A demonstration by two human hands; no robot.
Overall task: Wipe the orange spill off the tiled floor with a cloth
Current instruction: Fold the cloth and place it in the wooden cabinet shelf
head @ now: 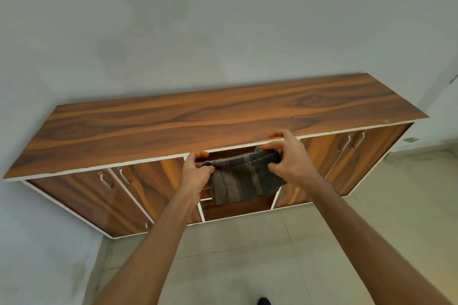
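A dark striped cloth (pixel 244 178) is held stretched between both hands, pinched at its upper corners by the left hand (pixel 197 171) and the right hand (pixel 288 156), before the cabinet's (pixel 223 116) open middle compartment.

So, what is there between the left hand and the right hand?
In the head view, the striped cloth hangs between the left hand and the right hand.

It looked like a plain room in a home: a long, low wood-grain cabinet (pixel 223 116) with white edging and metal-handled doors (pixel 366 163) stood against a pale painted wall (pixel 223 20) with patchy stains, on a floor (pixel 247 255) of large light tiles.
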